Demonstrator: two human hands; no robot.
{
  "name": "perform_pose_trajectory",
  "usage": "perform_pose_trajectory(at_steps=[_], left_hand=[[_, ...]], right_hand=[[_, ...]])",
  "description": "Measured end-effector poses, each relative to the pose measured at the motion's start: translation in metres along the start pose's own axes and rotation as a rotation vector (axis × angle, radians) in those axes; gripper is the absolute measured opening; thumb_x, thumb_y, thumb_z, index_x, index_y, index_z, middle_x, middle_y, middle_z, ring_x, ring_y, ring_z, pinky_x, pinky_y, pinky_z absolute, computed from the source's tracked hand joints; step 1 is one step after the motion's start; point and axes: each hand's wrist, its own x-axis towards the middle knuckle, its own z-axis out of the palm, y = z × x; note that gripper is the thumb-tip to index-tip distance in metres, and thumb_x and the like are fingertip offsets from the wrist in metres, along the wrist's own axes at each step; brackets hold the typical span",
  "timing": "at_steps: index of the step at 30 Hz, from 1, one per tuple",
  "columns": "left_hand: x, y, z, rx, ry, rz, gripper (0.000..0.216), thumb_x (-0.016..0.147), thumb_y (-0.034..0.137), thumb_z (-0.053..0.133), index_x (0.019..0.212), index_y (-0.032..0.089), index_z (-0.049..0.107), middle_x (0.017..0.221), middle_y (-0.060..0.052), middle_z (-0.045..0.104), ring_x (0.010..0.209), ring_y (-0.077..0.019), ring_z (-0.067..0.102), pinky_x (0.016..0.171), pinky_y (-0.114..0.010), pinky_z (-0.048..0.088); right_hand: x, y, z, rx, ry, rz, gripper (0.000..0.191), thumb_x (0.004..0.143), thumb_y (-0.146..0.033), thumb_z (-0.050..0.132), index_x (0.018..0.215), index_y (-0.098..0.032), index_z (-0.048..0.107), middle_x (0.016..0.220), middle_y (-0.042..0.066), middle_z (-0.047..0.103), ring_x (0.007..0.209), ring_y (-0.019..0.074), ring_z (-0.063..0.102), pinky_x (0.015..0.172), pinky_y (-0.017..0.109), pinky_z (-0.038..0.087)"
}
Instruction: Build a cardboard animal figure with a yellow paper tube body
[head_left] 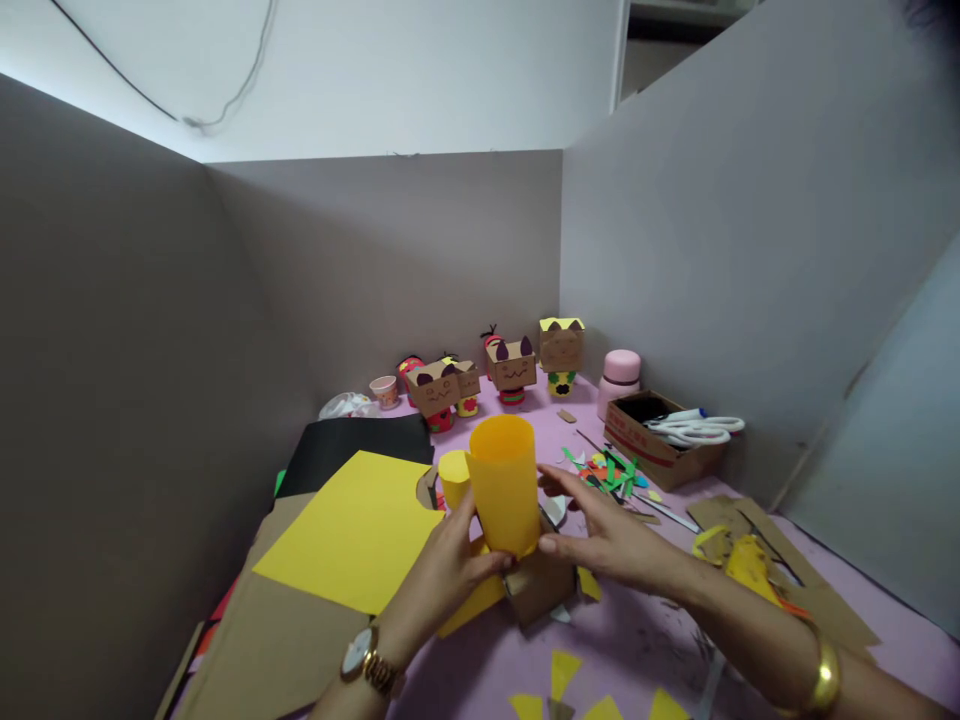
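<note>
A yellow paper tube [504, 480] stands upright at the middle of the pink table [622, 640], its base on a small cardboard box [541, 590]. The left hand [448, 572], at the tube's 7 o'clock, curls around its lower wall. The right hand [609, 540], at 4 o'clock, is half open, with the thumb and outstretched fingers pinching the tube lightly. A yellow sheet [352, 530] lies at 9 o'clock, cardboard box figures [511, 366] at 12, and a carton with scissors [660, 440] at 2.

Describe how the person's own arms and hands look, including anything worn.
Both forearms are bare, no sleeves showing; left hand and right hand are ungloved. On the left wrist sits a gold-coloured round wristwatch with a metal link band, on the right a plain gold-coloured metal bangle.
</note>
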Motion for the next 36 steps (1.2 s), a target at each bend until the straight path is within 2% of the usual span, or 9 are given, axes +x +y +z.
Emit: perform_pose_trajectory(at_steps=[3, 5, 10, 16, 19, 22, 25, 29, 36], left_hand=[[-0.001, -0.002, 0.001, 0.016, -0.004, 0.004, 0.061, 0.076, 0.022, 0.067, 0.132, 0.025, 0.041, 0.131, -0.006, 0.056, 0.117, -0.0246, 0.053, 0.097, -0.039, 0.042], [-0.002, 0.0, 0.001, 0.011, -0.003, 0.019, 0.061, 0.075, 0.022, 0.068, 0.13, 0.025, 0.042, 0.131, -0.005, 0.055, 0.117, -0.0245, 0.052, 0.096, -0.038, 0.042], [-0.003, 0.006, 0.004, 0.063, -0.007, 0.039, 0.069, 0.068, 0.021, 0.075, 0.128, 0.025, 0.042, 0.128, -0.006, 0.056, 0.113, -0.0262, 0.054, 0.091, -0.038, 0.045], [-0.009, 0.006, 0.006, 0.184, 0.047, 0.005, 0.073, 0.061, 0.032, 0.08, 0.124, 0.02, 0.045, 0.121, -0.011, 0.059, 0.111, -0.0334, 0.053, 0.091, -0.045, 0.041], [-0.012, 0.007, 0.007, 0.236, 0.069, 0.013, 0.079, 0.055, 0.043, 0.082, 0.122, 0.019, 0.048, 0.124, -0.014, 0.056, 0.114, -0.0379, 0.049, 0.094, -0.051, 0.037], [-0.014, 0.011, 0.009, 0.282, 0.065, 0.01, 0.081, 0.053, 0.048, 0.082, 0.121, 0.02, 0.049, 0.124, -0.014, 0.054, 0.113, -0.0378, 0.049, 0.093, -0.052, 0.038], [-0.013, 0.013, 0.01, 0.292, 0.053, -0.01, 0.083, 0.053, 0.046, 0.082, 0.123, 0.019, 0.048, 0.123, -0.014, 0.055, 0.11, -0.0368, 0.052, 0.089, -0.049, 0.042], [-0.012, 0.011, 0.011, 0.282, 0.045, -0.017, 0.081, 0.054, 0.044, 0.082, 0.123, 0.019, 0.048, 0.12, -0.013, 0.058, 0.106, -0.0356, 0.055, 0.085, -0.046, 0.045], [-0.013, 0.011, 0.008, 0.257, 0.041, 0.012, 0.083, 0.052, 0.036, 0.082, 0.125, 0.024, 0.046, 0.121, -0.009, 0.057, 0.105, -0.0332, 0.054, 0.083, -0.044, 0.045]], right_hand=[[0.005, -0.028, -0.014, -0.106, 0.153, -0.101, 0.084, 0.08, -0.062, 0.053, 0.142, -0.011, 0.028, 0.144, 0.019, 0.038, 0.131, 0.0294, 0.037, 0.106, 0.05, 0.031], [0.013, -0.054, -0.024, -0.243, 0.226, -0.267, 0.08, 0.083, -0.064, 0.046, 0.143, -0.014, 0.028, 0.148, 0.015, 0.035, 0.134, 0.0282, 0.032, 0.108, 0.05, 0.028], [0.049, -0.101, -0.024, -0.625, 0.088, -0.489, 0.07, 0.089, -0.066, 0.031, 0.14, -0.019, 0.039, 0.142, 0.012, 0.045, 0.133, 0.0322, 0.034, 0.106, 0.053, 0.029], [0.076, -0.093, -0.003, -0.775, -0.143, -0.452, 0.061, 0.092, -0.059, 0.031, 0.133, -0.018, 0.051, 0.128, 0.015, 0.058, 0.117, 0.035, 0.052, 0.095, 0.054, 0.041], [0.076, -0.088, -0.003, -0.743, -0.157, -0.445, 0.06, 0.091, -0.059, 0.034, 0.131, -0.02, 0.053, 0.124, 0.013, 0.062, 0.113, 0.0348, 0.055, 0.092, 0.053, 0.044], [0.075, -0.09, -0.007, -0.718, -0.131, -0.452, 0.065, 0.089, -0.063, 0.034, 0.136, -0.021, 0.047, 0.134, 0.011, 0.055, 0.12, 0.0353, 0.05, 0.096, 0.053, 0.04], [0.075, -0.092, -0.007, -0.704, -0.127, -0.467, 0.064, 0.09, -0.062, 0.032, 0.139, -0.022, 0.042, 0.139, 0.008, 0.05, 0.126, 0.0339, 0.044, 0.1, 0.052, 0.037], [0.074, -0.094, -0.002, -0.728, -0.179, -0.447, 0.057, 0.092, -0.057, 0.033, 0.131, -0.021, 0.053, 0.128, 0.011, 0.061, 0.116, 0.0354, 0.053, 0.094, 0.054, 0.041], [0.072, -0.106, -0.002, -0.769, -0.225, -0.434, 0.065, 0.091, -0.062, 0.033, 0.137, -0.017, 0.045, 0.137, 0.014, 0.052, 0.124, 0.0342, 0.047, 0.101, 0.054, 0.034]])
